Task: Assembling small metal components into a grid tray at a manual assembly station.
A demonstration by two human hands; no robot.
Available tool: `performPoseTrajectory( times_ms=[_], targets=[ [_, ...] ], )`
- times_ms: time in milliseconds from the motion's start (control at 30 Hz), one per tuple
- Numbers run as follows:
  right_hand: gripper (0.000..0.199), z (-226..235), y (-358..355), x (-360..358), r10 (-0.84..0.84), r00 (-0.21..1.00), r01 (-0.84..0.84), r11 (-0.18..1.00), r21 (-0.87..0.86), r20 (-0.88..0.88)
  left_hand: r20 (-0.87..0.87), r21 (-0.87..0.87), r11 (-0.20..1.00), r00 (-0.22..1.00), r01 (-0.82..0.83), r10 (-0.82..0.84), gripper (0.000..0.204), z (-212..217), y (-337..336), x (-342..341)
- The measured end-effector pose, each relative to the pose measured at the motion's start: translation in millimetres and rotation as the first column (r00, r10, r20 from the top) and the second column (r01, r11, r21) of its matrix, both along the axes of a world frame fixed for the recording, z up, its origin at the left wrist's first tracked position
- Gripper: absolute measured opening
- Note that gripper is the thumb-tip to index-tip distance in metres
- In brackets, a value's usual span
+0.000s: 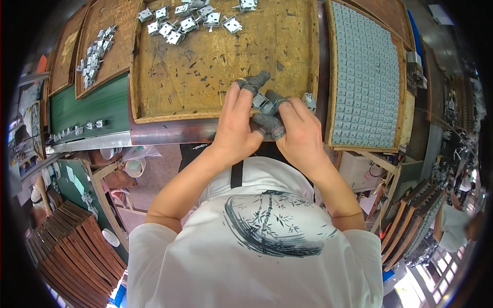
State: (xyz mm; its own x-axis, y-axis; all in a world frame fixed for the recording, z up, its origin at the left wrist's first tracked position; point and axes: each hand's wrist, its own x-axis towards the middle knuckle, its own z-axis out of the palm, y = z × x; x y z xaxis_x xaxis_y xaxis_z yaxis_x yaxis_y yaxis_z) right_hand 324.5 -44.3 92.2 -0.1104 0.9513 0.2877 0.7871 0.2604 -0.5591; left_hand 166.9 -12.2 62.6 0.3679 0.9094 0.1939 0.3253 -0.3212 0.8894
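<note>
My left hand (236, 119) and my right hand (299, 127) meet over the front edge of a shallow wooden tray (221, 64). Grey finger covers wrap several fingertips on both. Between them they pinch a small silvery metal bracket-like part (263, 103), partly hidden by the fingers. Just right of my right hand, a similar metal part (309, 100) rests against the tray's right side. Several more loose metal parts (189, 23) lie in a cluster at the tray's far left.
On the right, a wooden tray holds tight rows of metal parts (364, 77). To the left, another wooden board carries a pile of parts (96, 55), and a few stand along the green surface (97, 110). Stacked brown boards (74, 251) lean at lower left. A person (454, 226) is at far right.
</note>
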Motion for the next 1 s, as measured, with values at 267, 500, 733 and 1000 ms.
performPoseTrajectory(
  times_ms=[267,500,733,1000],
  targets=[
    [0.038,-9,3,18,-0.012,0.874,-0.241,0.858,-0.454,-0.486,0.097,0.174,0.976,0.984,0.131,-0.15,0.074,2,2,-3],
    [0.033,-15,3,34,-0.006,0.942,-0.182,0.831,-0.525,-0.336,-0.032,0.146,0.947,0.958,0.288,-0.286,0.072,-7,15,4],
    [0.025,7,20,187,-0.549,0.619,0.312,0.829,-0.465,-0.562,-0.103,-0.069,0.951,0.946,0.3,-0.306,0.061,-33,62,55],
    [0.023,-40,79,401,-0.714,0.483,0.699,0.663,-0.267,-0.507,0.0,-0.43,0.798,0.884,0.423,-0.468,0.04,-64,76,101]
  ],
)
